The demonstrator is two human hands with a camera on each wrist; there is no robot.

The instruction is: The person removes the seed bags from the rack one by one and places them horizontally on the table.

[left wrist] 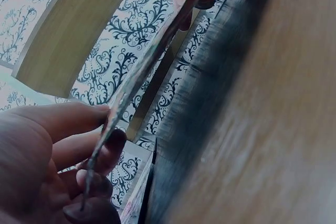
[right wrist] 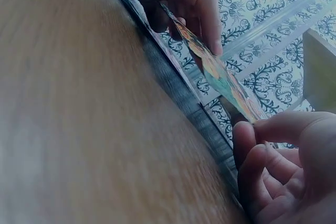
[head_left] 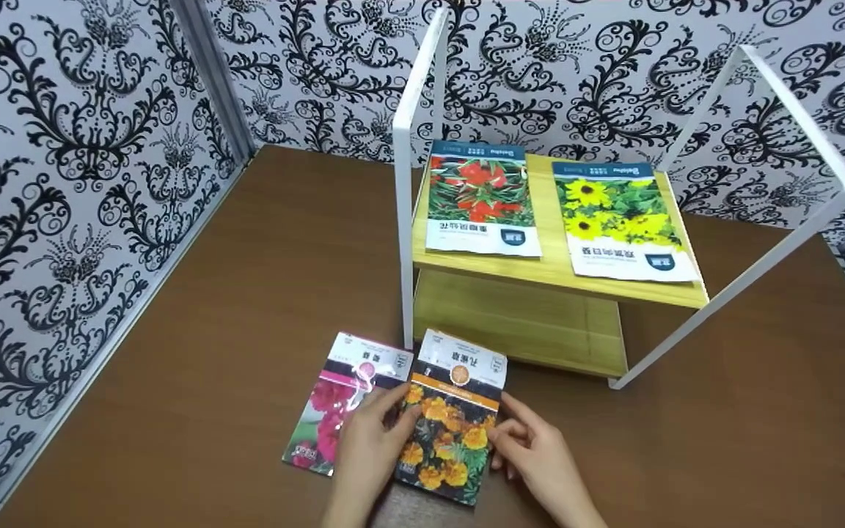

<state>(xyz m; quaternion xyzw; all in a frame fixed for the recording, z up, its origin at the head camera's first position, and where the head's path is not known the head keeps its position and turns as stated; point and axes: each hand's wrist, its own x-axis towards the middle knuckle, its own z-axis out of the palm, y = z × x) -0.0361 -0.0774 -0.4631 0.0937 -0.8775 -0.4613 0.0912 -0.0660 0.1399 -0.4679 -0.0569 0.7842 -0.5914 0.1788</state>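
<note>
A seed packet with orange marigolds (head_left: 446, 433) is held between both hands in the head view. My left hand (head_left: 368, 444) pinches its left edge, thumb over the front. My right hand (head_left: 540, 456) grips the opposite edge between thumb and curled fingers. Both wrist views show this packet edge-on, raised off the brown tabletop. Under the left hand lies a second seed packet with pink flowers (head_left: 326, 412), flat on the table and partly covered by that hand.
A two-tier wooden shelf (head_left: 546, 220) with white metal frames (head_left: 402, 183) stands just beyond the hands. On its upper board lie a red-flower packet (head_left: 478, 192) and a yellow-flower packet (head_left: 617, 213). Patterned walls (head_left: 78, 183) enclose the brown table (head_left: 195, 352).
</note>
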